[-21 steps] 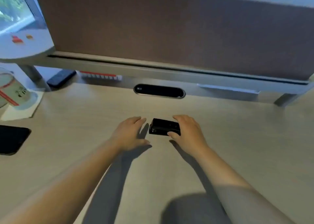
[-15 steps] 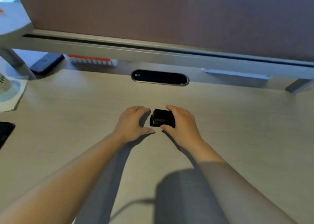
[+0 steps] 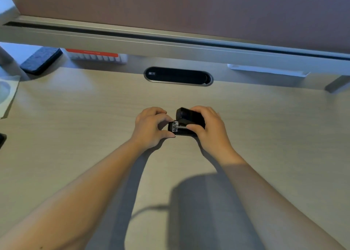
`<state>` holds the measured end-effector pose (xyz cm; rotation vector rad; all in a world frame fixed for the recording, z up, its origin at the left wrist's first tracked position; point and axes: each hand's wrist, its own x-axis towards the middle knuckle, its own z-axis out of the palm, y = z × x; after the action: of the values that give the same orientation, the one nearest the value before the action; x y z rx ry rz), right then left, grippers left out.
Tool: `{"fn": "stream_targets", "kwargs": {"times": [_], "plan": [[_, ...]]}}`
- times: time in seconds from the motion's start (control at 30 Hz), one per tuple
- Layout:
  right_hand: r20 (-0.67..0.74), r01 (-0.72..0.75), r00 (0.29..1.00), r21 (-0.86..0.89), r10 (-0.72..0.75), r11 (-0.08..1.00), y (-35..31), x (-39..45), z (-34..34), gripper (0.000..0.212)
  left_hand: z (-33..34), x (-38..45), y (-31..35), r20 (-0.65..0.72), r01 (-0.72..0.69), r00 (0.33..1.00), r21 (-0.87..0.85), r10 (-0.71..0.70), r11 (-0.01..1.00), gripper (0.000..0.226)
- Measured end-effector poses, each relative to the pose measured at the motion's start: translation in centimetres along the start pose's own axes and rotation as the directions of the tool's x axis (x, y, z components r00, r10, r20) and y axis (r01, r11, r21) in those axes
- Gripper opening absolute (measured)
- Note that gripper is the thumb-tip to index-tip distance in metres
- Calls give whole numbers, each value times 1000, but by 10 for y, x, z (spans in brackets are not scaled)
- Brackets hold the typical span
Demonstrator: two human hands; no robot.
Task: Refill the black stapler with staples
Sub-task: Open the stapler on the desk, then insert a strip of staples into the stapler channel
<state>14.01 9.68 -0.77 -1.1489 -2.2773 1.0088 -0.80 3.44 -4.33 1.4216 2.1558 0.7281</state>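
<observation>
The small black stapler (image 3: pixel 186 120) lies on the pale wooden desk (image 3: pixel 75 132) at the middle of the view. Its black top cover is lifted at the left end, and the shiny metal staple channel shows beneath it. My right hand (image 3: pixel 210 130) wraps over the stapler's right part, fingers on the cover and thumb at its near side. My left hand (image 3: pixel 151 126) is at the stapler's left end, thumb against the base and fingers curled beside the metal front. No loose staples are visible.
A black oval cable grommet (image 3: pixel 178 76) sits in the desk behind the stapler. Under the raised grey shelf (image 3: pixel 170 47) are a white box with a red stripe (image 3: pixel 94 56) and a dark grey felt block (image 3: pixel 40 60). A white paper (image 3: pixel 8 94) lies at left.
The stapler's cover has been raised at its left end, exposing the metal channel. My left hand has closed in onto the stapler's left end. The camera has tilted down and nearer.
</observation>
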Motion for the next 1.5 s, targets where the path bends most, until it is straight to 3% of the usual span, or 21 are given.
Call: {"fn": "stream_targets", "kwargs": {"times": [0.23,0.43,0.53,0.63,0.77,1.0,1.1,1.17,1.3,1.43,1.5], "plan": [[-212,-38,973,228,88,973,6,-13,-6,31,0,-3,4,-2,-35,999,52,35,998,39],[-427,-164,840,389,335,906,21,-25,-18,26,2,-6,5,-12,-46,999,84,47,995,40],[-403,-182,769,606,496,774,32,-30,-26,21,3,-6,7,-12,-45,999,85,47,995,40],[-355,-276,740,614,571,739,43,-29,-36,10,4,-7,8,-10,-41,999,92,42,995,40],[-338,-379,728,526,596,762,55,-28,-50,21,8,-15,11,-19,-43,999,102,45,994,37],[-238,-389,892,30,385,921,73,-95,-58,55,25,-44,14,-67,-53,996,119,61,991,37],[-185,-343,933,-197,308,919,81,-128,-53,56,32,-57,15,-80,-96,991,149,108,984,37],[-166,-282,956,-299,241,912,85,-145,-51,46,36,-63,18,-85,-123,986,186,141,975,37],[-211,-193,970,-370,120,909,94,-174,-47,40,45,-78,25,-110,-140,980,193,164,971,35],[-356,-234,930,-376,94,896,100,-198,-42,51,51,-94,24,-147,-127,980,65,135,990,35],[-410,-237,910,-378,68,895,103,-206,-39,39,54,-101,23,-149,-116,982,25,118,993,37]]}}
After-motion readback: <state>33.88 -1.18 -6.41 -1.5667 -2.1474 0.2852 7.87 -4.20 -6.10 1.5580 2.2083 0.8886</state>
